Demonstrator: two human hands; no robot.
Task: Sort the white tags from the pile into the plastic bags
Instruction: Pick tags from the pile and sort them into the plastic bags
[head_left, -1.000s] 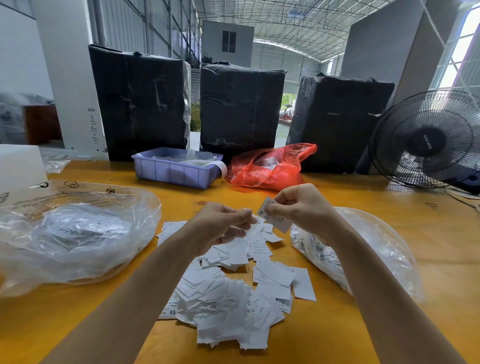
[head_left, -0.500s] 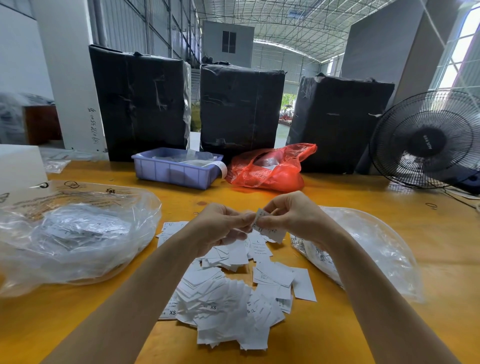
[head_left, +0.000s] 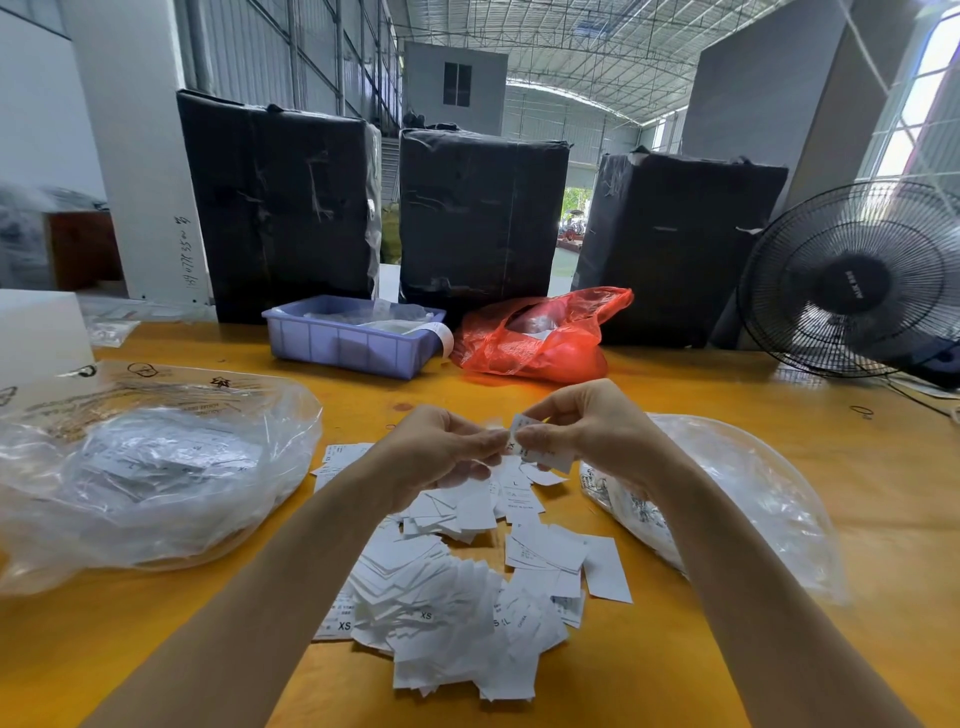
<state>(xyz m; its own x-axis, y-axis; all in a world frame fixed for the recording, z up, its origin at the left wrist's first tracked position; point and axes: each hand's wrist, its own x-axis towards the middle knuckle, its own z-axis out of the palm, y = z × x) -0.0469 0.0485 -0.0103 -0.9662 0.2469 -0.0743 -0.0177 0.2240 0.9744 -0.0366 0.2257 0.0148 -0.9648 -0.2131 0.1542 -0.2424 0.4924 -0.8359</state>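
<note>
- Both hands are up over the pile of white tags (head_left: 457, 592), which is spread across the yellow table (head_left: 779, 431) between the two forearms.
- Right hand (head_left: 597, 431) pinches a small bunch of tags (head_left: 540, 452) between thumb and fingertips; the bunch hangs just below those fingers, its top corner poking up beside the thumb.
- Left hand (head_left: 441, 452) has its fingers curled in, fingertips meeting the same bunch at its left edge, so the tags sit right between the two hands, clear above the pile.
- Whether the left hand also keeps tags of its own inside the curl, I cannot tell.
- Left clear plastic bag (head_left: 150, 467) lies well off to the left of the pile, tags showing through it.
- Right clear plastic bag (head_left: 743, 493) sits just beside the right forearm, printed tags inside near its mouth.
- Further back: a purple tray (head_left: 348, 343) and a red bag (head_left: 540, 338) side by side, three black-wrapped bales (head_left: 478, 213) behind them, a black fan (head_left: 852, 280) at the right.
</note>
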